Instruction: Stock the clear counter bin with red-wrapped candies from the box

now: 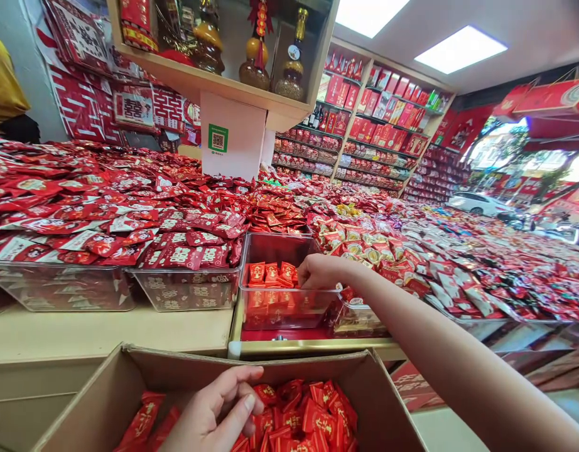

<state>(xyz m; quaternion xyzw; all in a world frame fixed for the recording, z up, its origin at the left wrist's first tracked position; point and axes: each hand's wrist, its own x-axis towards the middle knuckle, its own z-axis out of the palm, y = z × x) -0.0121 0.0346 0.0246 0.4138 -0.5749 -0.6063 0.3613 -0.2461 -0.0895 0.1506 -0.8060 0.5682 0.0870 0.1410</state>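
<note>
My right hand [320, 271] reaches over the rim of a clear plastic bin [289, 311] and its curled fingers rest on a row of small red candy packets [270, 274] inside. My left hand [214, 411] is down in an open cardboard box [105, 392] at the bottom of the view. Its fingers are bent and pinched over a heap of red wrapped candies [313, 417]. Whether it grips one is hidden.
Clear bins [186, 292] heaped with red packets fill the long counter [110, 329] to left and right. Shelves [365, 125] of red boxes stand behind, gourd bottles [254, 59] above. A person's yellow sleeve [2, 81] shows at far left.
</note>
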